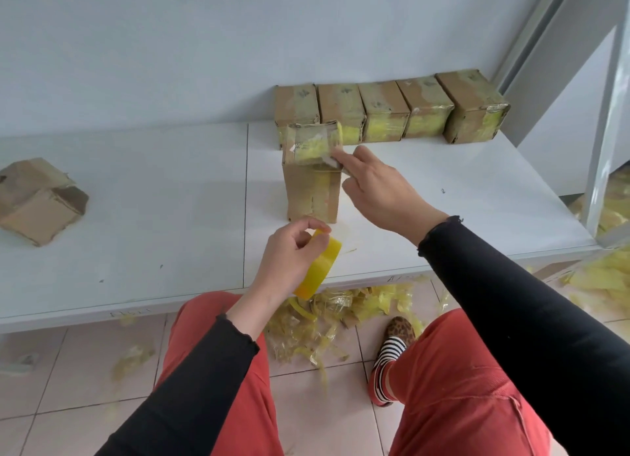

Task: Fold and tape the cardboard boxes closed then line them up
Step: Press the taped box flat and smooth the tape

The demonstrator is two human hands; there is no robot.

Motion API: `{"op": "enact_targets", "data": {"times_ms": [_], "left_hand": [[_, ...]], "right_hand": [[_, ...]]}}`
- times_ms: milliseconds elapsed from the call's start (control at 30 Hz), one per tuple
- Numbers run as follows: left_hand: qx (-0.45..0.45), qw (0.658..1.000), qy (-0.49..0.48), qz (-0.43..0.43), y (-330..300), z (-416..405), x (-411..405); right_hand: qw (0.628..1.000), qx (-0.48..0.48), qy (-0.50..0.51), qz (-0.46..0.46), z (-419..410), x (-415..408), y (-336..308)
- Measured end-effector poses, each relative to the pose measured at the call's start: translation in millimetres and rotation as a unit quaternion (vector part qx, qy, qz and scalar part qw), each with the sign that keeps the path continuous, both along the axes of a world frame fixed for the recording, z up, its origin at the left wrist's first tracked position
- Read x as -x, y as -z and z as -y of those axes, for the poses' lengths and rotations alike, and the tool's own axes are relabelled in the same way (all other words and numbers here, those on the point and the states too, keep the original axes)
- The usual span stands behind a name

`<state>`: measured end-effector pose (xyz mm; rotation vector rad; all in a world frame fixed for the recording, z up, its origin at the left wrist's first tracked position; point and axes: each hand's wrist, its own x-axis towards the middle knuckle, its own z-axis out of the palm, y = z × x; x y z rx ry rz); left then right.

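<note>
Gripping a glossy yellow tape roll (pixel 318 266), the left hand (pixel 289 254) hovers while straight right-hand (pixel 381 189) fingers press one upright cardboard box (pixel 312 186) before five taped boxes (pixel 392 109) on the white table (pixel 136 200).

Five taped cardboard boxes (pixel 392 109) stood in a row at the far side of the desk (pixel 136 217); one upright box (pixel 312 189) stood nearer, one untaped box (pixel 37 201) lay far left, and one yellow tape roll (pixel 318 268) appeared.

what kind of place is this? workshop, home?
Probably an informal packing spot in a home or small workroom: a low white table against a plain wall, a row of taped cardboard boxes, and tape scraps littering the tiled floor.
</note>
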<state>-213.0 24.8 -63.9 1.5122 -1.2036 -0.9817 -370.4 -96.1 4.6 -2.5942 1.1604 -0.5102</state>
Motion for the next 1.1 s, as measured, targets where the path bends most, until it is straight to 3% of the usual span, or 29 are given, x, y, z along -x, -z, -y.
{"op": "enact_targets", "data": {"times_ms": [100,167,267,367,467,533,733,800,933,1000,1100], "left_hand": [[0.031,0.999,0.020,-0.029,-8.0,-5.3,5.1],[0.047,0.998,0.030,-0.024,-13.4,-4.4,8.5],[0.061,0.997,0.055,-0.007,-20.4,2.6,21.7],[0.054,0.995,0.081,0.003,-24.7,13.4,38.8],[0.044,0.993,0.106,0.015,-30.5,23.4,51.7],[0.009,0.993,0.119,0.003,-31.9,31.0,55.8],[-0.020,0.987,0.151,0.060,-19.2,58.0,71.5],[0.008,0.979,0.144,0.146,-16.4,68.2,79.4],[0.122,0.912,0.124,0.371,-4.9,89.5,106.7],[0.136,0.886,0.151,0.417,5.2,98.7,118.8],[0.143,0.865,0.198,0.438,22.9,108.0,130.6]], "right_hand": [[0.992,-0.024,-0.023,0.121,-1.7,28.3,7.0],[0.983,-0.048,0.016,0.174,-7.3,47.5,18.0],[0.959,-0.144,0.066,0.235,-19.6,62.7,24.7],[0.933,-0.248,0.024,0.259,-34.3,64.3,16.8],[0.968,-0.163,0.009,0.192,-34.9,64.8,20.4],[0.968,-0.127,0.032,0.216,-27.6,70.2,28.5],[0.948,-0.164,0.089,0.256,-10.2,91.3,42.5],[0.907,-0.226,0.150,0.323,-4.9,95.0,46.9],[0.755,-0.399,0.251,0.456,20.0,108.4,64.2],[0.740,-0.419,0.297,0.434,35.1,115.5,77.0],[0.759,-0.382,0.361,0.384,53.6,122.7,95.4]]}}
